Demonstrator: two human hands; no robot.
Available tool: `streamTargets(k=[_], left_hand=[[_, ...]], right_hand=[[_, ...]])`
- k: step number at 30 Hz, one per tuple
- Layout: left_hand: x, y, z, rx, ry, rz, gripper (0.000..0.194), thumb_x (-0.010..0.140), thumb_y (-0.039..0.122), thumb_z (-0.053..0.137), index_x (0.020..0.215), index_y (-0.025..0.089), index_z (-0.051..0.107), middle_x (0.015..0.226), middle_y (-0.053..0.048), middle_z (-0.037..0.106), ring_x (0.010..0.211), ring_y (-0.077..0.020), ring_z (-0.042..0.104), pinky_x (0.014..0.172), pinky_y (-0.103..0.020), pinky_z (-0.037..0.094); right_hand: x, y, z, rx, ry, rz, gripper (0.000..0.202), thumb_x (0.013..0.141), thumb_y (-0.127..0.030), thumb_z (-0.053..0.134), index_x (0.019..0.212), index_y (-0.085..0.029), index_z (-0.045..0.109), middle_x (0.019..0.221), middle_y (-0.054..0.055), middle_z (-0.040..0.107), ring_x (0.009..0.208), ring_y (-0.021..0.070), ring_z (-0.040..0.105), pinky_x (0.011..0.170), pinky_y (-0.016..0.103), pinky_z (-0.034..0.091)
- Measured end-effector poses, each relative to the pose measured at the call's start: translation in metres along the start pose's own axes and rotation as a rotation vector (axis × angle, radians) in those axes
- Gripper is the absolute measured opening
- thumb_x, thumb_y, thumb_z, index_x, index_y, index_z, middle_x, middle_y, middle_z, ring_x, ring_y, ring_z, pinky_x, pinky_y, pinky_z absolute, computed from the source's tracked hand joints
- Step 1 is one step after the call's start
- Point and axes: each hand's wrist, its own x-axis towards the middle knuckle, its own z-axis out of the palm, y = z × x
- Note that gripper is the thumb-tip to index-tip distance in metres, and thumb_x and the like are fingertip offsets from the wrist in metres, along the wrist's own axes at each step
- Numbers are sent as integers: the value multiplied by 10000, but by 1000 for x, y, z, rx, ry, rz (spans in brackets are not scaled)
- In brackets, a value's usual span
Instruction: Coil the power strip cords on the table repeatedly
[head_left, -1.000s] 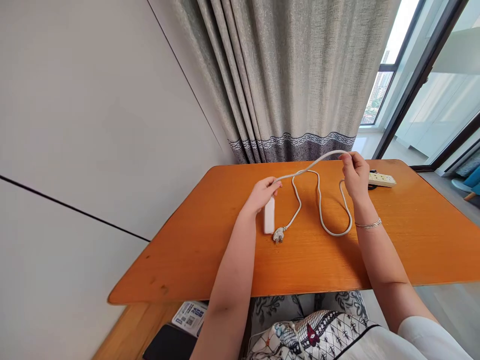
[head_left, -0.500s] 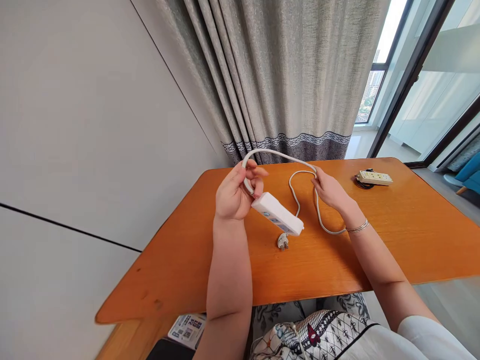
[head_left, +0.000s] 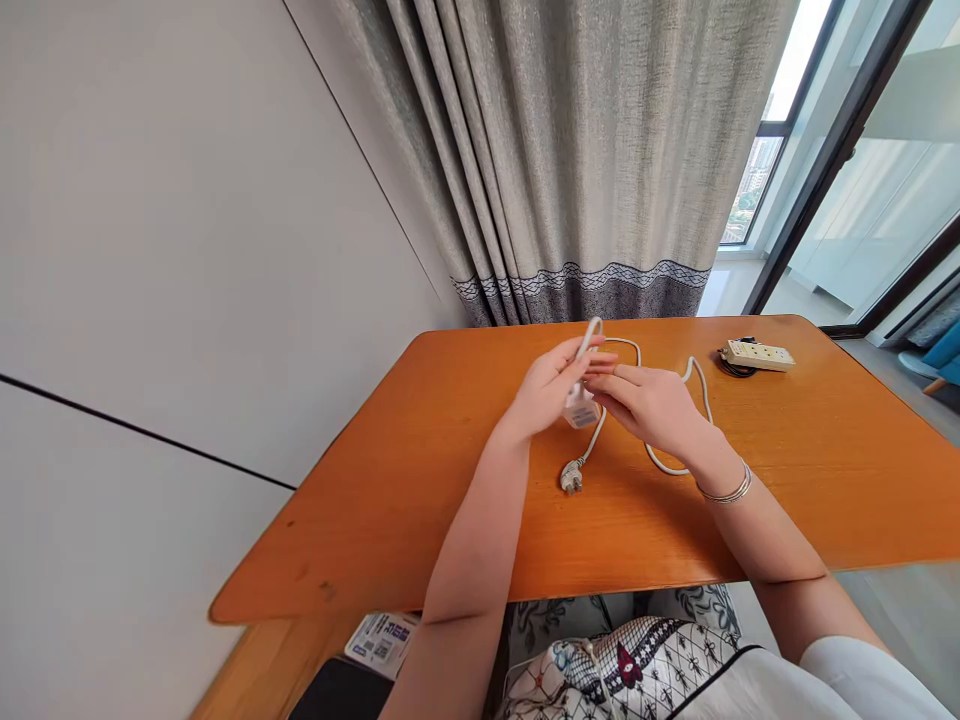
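My left hand (head_left: 551, 388) is closed on the white cord and the end of a white power strip (head_left: 581, 413), raised over the table with its far end towards me. A short loop of the white cord (head_left: 593, 328) rises above the left fingers. Against the strip's right side, my right hand (head_left: 651, 402) has its fingers pressed together on the cord; its fingertips are partly hidden. More cord bends out behind the right hand and lies on the tabletop. The cord's white plug (head_left: 571, 477) rests on the table below the hands, prongs towards me.
A second, cream power strip (head_left: 759, 355) with a black cord lies at the far right of the orange wooden table (head_left: 405, 480). Behind the table hangs a grey curtain (head_left: 600, 150). A white panelled wall (head_left: 187, 250) borders the left side.
My left hand has moved right with the power strip, which has turned end-on to me. My right hand has come left to meet it, and the wide cord arc between the hands has shrunk.
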Motion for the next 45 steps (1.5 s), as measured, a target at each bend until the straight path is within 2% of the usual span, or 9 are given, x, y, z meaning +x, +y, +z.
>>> streamTargets(k=[5,9,14,21,24,29,33,38,45], left_hand=[[-3,0,25,-106,-94,-49,499,871,558,650,1155,150,696,934,-83,741,816,-187,688,714,-276,528],[-4,4,32,-215,-134,-125,504,850,589,655,1086,144,672,594,29,562,432,-70,397,427,-216,292],[-4,14,22,-229,-53,-119,458,846,531,663,1077,136,664,545,41,532,421,-56,314,432,-212,209],[-9,14,26,-450,-254,-198,465,868,599,619,895,136,631,455,113,262,366,-48,203,411,-201,172],[-11,14,30,-529,-270,-195,429,862,582,646,822,164,561,449,130,222,347,-39,196,413,-187,192],[-10,19,29,-553,-291,-283,406,817,528,695,769,176,496,505,70,434,370,-67,396,410,-189,280],[-9,22,31,-629,-295,-340,332,836,435,667,753,174,479,501,86,395,354,-28,241,401,-167,235],[-11,29,32,-688,-209,-335,423,953,500,557,700,192,414,479,127,172,379,-31,72,383,-155,172],[-17,54,-1,-768,324,-85,437,1060,462,328,701,212,341,525,98,102,395,-73,14,367,-178,180]], right_hand=[[-1,8,-1,66,214,31,301,998,-445,549,942,-186,691,865,63,709,762,154,643,648,246,419],[-3,16,-16,204,177,165,395,883,-564,677,983,-183,652,830,43,658,711,146,593,615,238,400],[-13,34,-38,506,-4,180,346,906,-511,674,1004,-180,659,696,-28,574,591,98,474,586,232,363],[-8,37,-29,580,304,194,309,929,-479,636,1015,-193,718,763,11,591,657,127,500,612,257,405],[-2,33,-24,517,268,208,322,970,-456,556,906,-188,722,762,26,622,689,141,533,647,266,404],[-1,28,-20,522,216,291,416,971,-475,527,721,-173,667,594,-21,532,558,104,420,572,254,320],[0,25,-19,623,214,309,412,953,-493,545,731,-170,669,571,-40,485,543,94,375,563,249,309],[1,35,-14,756,246,304,434,930,-576,556,801,-176,664,608,-40,465,568,103,376,558,243,317],[-3,64,5,827,80,432,462,1015,-518,391,1106,-150,655,678,-35,472,586,120,509,604,250,427]])
